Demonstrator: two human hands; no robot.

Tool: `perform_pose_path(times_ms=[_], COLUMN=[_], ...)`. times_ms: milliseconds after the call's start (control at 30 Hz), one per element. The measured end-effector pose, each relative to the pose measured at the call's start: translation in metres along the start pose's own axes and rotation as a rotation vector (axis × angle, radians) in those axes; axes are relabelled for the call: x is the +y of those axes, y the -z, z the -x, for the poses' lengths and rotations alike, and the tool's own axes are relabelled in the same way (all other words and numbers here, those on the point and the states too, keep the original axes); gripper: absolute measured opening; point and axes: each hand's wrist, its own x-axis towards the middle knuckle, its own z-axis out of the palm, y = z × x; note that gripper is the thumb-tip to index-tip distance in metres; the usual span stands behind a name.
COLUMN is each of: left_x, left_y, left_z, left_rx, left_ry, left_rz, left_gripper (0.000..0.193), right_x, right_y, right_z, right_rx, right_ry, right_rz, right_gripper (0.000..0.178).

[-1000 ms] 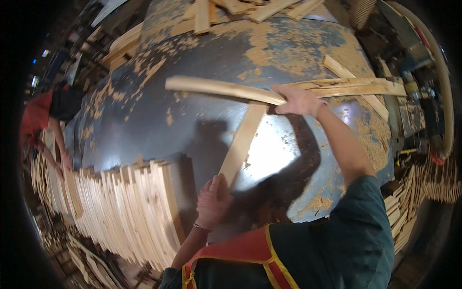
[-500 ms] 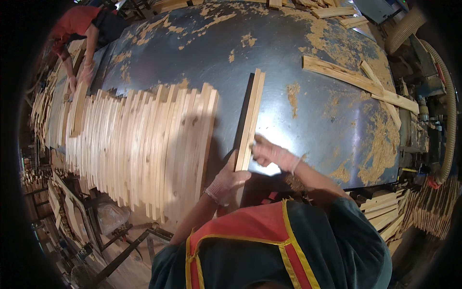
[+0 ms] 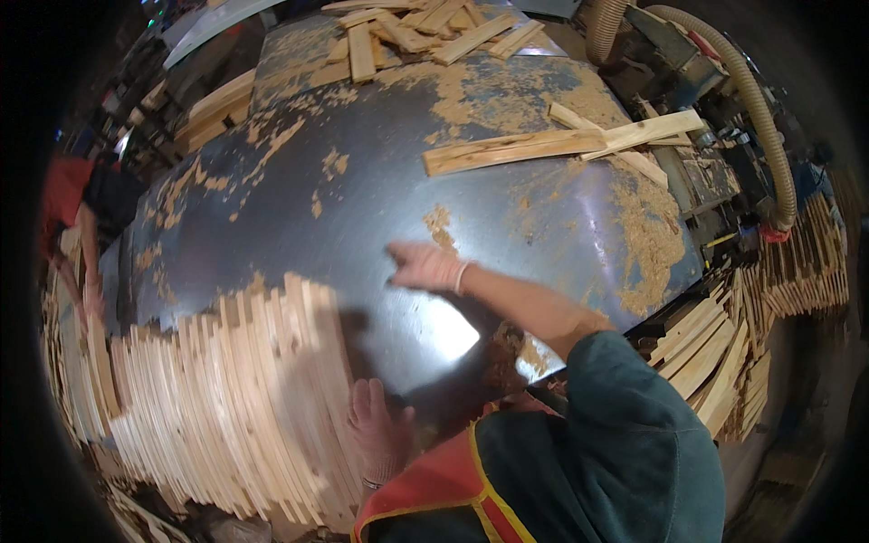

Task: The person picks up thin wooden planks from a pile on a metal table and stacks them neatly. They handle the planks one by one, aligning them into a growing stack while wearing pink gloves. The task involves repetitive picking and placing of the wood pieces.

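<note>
My left hand, in a pale glove, is at the near right end of a row of upright wooden strips. Its fingers point away from me and its thumb stands apart, so it is open; whether it touches the outermost strip is unclear. Over the dark metal table my right hand, also gloved, reaches to the left. Its fingers look apart with nothing visible in them, though they are slightly blurred. A small patch of sawdust lies just beyond it.
Crossed boards lie at the table's far right amid sawdust. Offcuts are heaped at the back. A ribbed hose curves down on the right, above stacked strips. At far left another person handles wood.
The strip both hands were on is no longer between them; the row's right end now stands beside my left hand. My right hand has moved left and outward. The view has turned right.
</note>
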Motion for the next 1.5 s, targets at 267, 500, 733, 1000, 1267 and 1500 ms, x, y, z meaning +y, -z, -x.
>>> perform_pose_path(times_ms=[267,500,733,1000,1267,1500], left_x=[0.031,0.059,0.073,0.095,0.117,0.105], left_y=[-0.055,-0.057,-0.05,-0.052,-0.073,-0.117], left_z=[-0.085,-0.137,-0.165,-0.18,-0.196,-0.196], left_rx=[-0.212,-0.375,-0.393,-0.384,-0.145,-0.415], left_ry=[-0.09,0.03,-0.014,-0.098,-0.315,-0.282], left_rz=[0.054,0.117,0.108,0.126,-0.019,-0.162], left_gripper=[0.075,0.074,0.073,0.08,0.1,0.116], right_x=[0.193,0.154,0.109,0.159,0.155,0.173], right_y=[0.25,0.216,0.261,0.351,0.208,0.309], right_z=[-0.017,0.036,-0.011,-0.058,0.04,0.036], right_rx=[0.388,-0.057,0.103,0.262,-0.218,0.093], right_ry=[-0.341,-0.293,-0.375,0.006,0.114,-0.213], right_rz=[0.921,0.265,-0.242,0.346,0.647,0.976], right_gripper=[0.056,0.063,0.09,0.11,0.103,0.101])
